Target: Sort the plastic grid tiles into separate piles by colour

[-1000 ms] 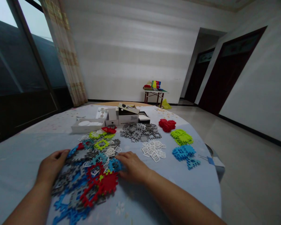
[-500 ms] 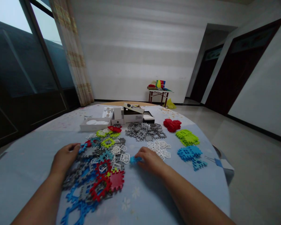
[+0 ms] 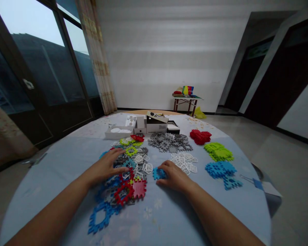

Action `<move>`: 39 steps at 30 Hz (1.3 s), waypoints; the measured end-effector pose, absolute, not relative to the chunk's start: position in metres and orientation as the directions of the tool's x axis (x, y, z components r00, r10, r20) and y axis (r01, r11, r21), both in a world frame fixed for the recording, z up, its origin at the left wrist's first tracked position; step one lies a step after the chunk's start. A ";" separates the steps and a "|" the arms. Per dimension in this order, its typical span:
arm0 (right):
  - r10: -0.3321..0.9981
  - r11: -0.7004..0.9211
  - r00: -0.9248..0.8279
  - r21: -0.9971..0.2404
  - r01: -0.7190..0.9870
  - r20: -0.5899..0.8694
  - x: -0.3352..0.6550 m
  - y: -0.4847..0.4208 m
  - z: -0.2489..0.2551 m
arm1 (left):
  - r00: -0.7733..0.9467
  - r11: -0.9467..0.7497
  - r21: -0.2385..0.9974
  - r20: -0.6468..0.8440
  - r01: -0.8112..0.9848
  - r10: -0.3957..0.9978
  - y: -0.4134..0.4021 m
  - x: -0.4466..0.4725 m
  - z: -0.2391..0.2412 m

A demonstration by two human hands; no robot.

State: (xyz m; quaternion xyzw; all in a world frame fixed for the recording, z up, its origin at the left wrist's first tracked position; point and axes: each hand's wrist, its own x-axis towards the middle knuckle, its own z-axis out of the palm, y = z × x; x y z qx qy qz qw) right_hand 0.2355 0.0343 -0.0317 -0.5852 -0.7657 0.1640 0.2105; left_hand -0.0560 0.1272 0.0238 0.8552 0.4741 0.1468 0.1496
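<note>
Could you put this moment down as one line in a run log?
left hand: flat on mixed tile pile | right hand: touching blue tile | sorted piles: right

Boxes (image 3: 146, 125), far side table (image 3: 186, 99)

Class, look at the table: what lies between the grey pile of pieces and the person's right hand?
In the head view, white lattice pieces lie between the grey pile and the right hand.

Both forearms bare, no sleeves/rings/watch visible.
</note>
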 end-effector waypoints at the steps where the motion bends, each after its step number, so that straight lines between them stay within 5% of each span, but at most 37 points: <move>1: 0.963 0.268 -0.232 -0.499 0.824 0.134 0.236 0.034 -0.032 | 0.546 -0.555 0.340 0.132 0.759 0.827 0.115 -0.060 0.018; 5: 0.955 0.298 -0.258 -0.487 0.821 0.149 0.237 0.035 -0.031 | 0.684 -0.721 0.080 0.257 0.689 0.683 0.070 -0.087 -0.011; 8: 0.952 0.305 -0.258 -0.476 0.825 0.163 0.236 0.037 -0.031 | 0.783 -0.783 -0.102 0.209 0.613 0.586 0.050 -0.102 -0.027; 13: 0.951 0.307 -0.254 -0.468 0.828 0.175 0.233 0.038 -0.033 | 0.806 -0.773 -0.227 0.158 0.592 0.571 0.050 -0.100 -0.045; 30: 0.943 0.329 -0.257 -0.463 0.823 0.213 0.234 0.038 -0.036 | 0.559 -0.588 -0.048 0.381 0.807 0.736 0.108 -0.032 -0.046; 39: 0.955 0.296 -0.223 -0.547 0.783 0.197 0.238 0.040 -0.035 | 0.580 -0.631 0.049 0.343 0.774 0.739 0.117 -0.032 -0.029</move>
